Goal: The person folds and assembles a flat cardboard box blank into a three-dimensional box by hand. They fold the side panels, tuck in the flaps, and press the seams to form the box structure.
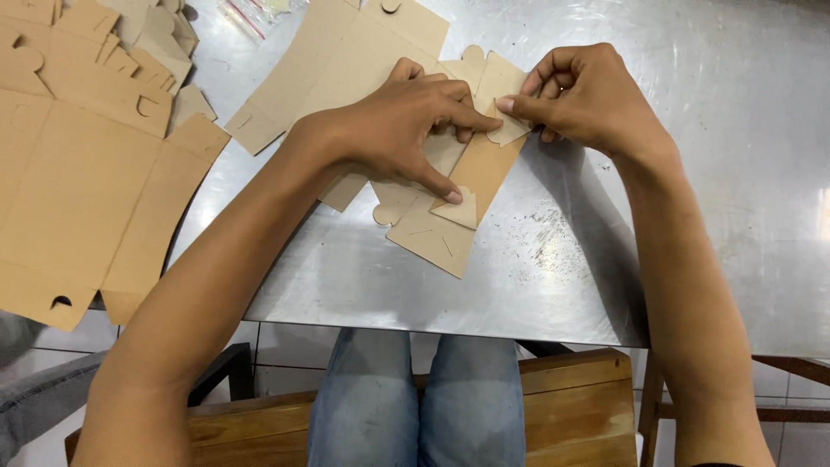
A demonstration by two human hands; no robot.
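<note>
A flat die-cut brown cardboard box blank lies on the steel table in front of me. My left hand presses down on it, the thumb pinning a small triangular flap near its lower end. My right hand pinches a folded flap at the blank's upper right, between thumb and forefinger. The middle of the blank is hidden under my left palm.
A second unfolded blank lies under and behind the one I hold. A stack of larger blanks overhangs the table's left edge. A clear plastic bag sits at the back. Below the table edge are my knees and a wooden bench.
</note>
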